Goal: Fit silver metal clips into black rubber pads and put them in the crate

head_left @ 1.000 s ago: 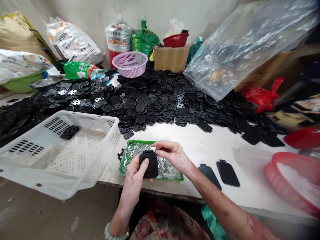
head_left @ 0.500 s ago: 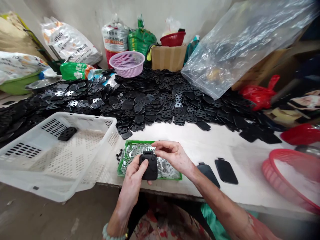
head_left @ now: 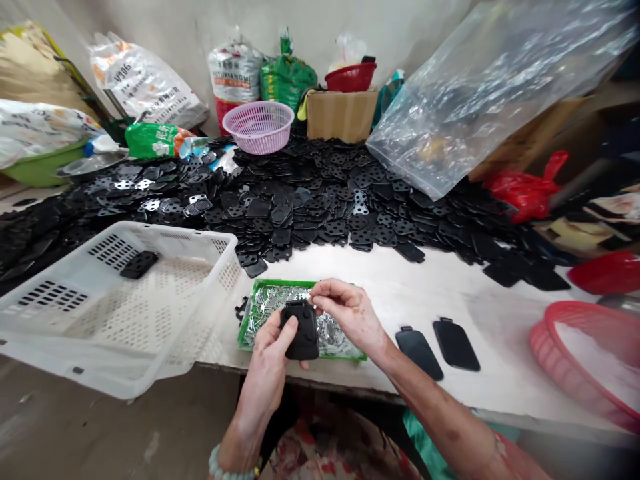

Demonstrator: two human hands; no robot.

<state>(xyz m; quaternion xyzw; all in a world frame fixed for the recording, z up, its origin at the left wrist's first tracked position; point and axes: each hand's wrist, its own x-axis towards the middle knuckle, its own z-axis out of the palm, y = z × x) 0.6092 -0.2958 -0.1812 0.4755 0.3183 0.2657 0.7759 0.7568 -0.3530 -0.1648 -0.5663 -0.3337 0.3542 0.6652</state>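
My left hand (head_left: pixel 267 360) grips a black plastic cover (head_left: pixel 304 332) upright, with its thumb across the face and a small tab at the top. My right hand (head_left: pixel 350 312) reaches in from the right, its pinched fingertips at the cover's upper right corner. Whether those fingertips hold a small part is hidden. Both hands are above a green tray (head_left: pixel 345 357) full of loose silver metal clips (head_left: pixel 270 308). Two more black covers (head_left: pixel 419 354) (head_left: pixel 456 344) lie flat on the pale table (head_left: pixel 500 347) to my right.
A white perforated plastic crate (head_left: pixel 223 283) stands left of the tray, with a black plate (head_left: pixel 139 265) inside. A large heap of black perforated plates (head_left: pixel 300 217) covers the table's back. A clear plastic bag (head_left: pixel 475 100) lies on it. A red-rimmed basin (head_left: pixel 565 350) sits front right.
My right fingertips have moved slightly down toward the cover's upper corner. The cover stays in my left hand, and the view has shifted only a little.
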